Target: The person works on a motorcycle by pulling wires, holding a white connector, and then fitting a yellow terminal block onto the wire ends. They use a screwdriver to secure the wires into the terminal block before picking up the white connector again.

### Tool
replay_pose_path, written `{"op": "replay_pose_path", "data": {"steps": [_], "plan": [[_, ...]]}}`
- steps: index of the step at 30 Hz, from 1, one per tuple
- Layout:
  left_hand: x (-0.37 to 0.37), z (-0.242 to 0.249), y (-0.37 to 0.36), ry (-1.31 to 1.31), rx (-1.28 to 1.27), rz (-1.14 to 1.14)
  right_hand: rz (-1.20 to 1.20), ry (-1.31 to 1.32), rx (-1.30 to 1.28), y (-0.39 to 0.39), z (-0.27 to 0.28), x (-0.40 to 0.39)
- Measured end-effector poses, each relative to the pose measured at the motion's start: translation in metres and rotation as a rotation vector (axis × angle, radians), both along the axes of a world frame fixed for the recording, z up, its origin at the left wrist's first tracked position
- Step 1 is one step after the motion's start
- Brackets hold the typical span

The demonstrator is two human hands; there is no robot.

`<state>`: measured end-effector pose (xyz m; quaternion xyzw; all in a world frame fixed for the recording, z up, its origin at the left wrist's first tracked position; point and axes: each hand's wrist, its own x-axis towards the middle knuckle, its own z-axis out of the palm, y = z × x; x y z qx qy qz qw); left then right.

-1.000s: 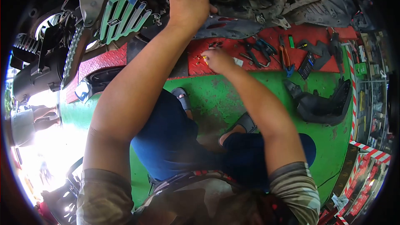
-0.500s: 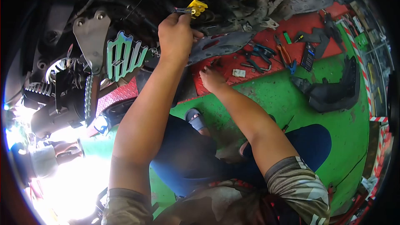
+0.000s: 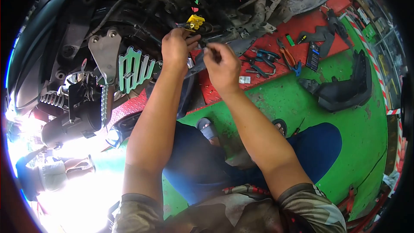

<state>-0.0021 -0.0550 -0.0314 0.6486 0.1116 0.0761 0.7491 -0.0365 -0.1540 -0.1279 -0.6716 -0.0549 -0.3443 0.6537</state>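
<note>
Green paint, worn in spots, covers the floor [image 3: 265, 103] at your feet, and a red platform [image 3: 210, 94] sits in front of you, by a motorbike [image 3: 103, 56]. Your left hand [image 3: 174, 49] is up by the dark motorbike parts, its fingertips clamped on the thin dark end of a yellow plastic piece [image 3: 196, 21]. Your right hand [image 3: 224, 65] is just beside it, thumb and finger tips near each other; I cannot tell if they meet or pinch something tiny.

Along the near edge of the platform lie a small white block [image 3: 244, 80], dark-handled pliers [image 3: 264, 61], orange-handled pliers [image 3: 286, 55] with blue tips, and a phone [image 3: 313, 56]. The phone's screen is lit, but its words are too small to read. So are the marks on the white block and the little badge on the motorbike's green guard [image 3: 137, 70].
</note>
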Motion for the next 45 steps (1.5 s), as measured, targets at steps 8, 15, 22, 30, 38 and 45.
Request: {"op": "replay_pose_path", "data": {"steps": [8, 15, 22, 30, 38, 45], "plan": [[0.008, -0.017, 0.023, -0.050, 0.153, -0.108, -0.046, -0.026, 0.026, 0.029, 0.022, 0.047], [0.000, -0.009, 0.012, -0.060, 0.100, -0.082, -0.076, 0.017, 0.126, 0.040, 0.023, 0.048], [0.001, -0.009, 0.013, -0.083, 0.315, -0.025, -0.035, 0.122, 0.234, 0.041, 0.036, 0.047], [-0.007, 0.002, 0.005, -0.075, 0.384, 0.015, -0.178, 0.088, 0.116, 0.049, 0.035, 0.049], [-0.003, -0.005, 0.002, -0.160, 0.544, 0.054, -0.143, 0.092, 0.207, 0.049, 0.031, 0.048], [0.004, -0.013, -0.003, -0.138, 0.444, 0.144, -0.198, 0.025, 0.068, 0.040, 0.031, 0.049]]}}
